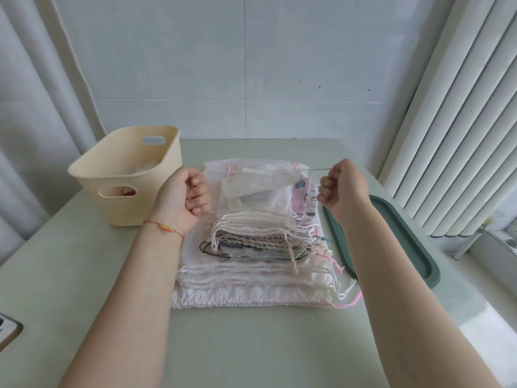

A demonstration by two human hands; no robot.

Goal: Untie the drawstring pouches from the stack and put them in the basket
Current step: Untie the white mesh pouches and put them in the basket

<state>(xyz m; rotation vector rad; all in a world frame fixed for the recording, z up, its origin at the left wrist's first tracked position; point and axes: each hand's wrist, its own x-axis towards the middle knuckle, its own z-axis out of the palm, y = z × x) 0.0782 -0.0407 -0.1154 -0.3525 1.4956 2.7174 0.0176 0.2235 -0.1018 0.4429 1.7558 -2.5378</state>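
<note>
A sheer white mesh pouch [260, 182] hangs in the air above the stack of drawstring pouches [257, 256] in the middle of the table. My left hand [184, 196] is shut on the pouch's left drawstring end. My right hand [342, 187] is shut on its right drawstring, pulled taut and level between the two fists. The cream plastic basket [112, 175] stands at the back left, just beyond my left hand, with something pale and something red inside it.
A dark green oval lid or tray [405, 242] lies flat to the right of the stack. White vertical blinds [461, 121] and a sill run along the right. A curtain hangs on the left. A small object pokes in at the table's front left edge [8, 329].
</note>
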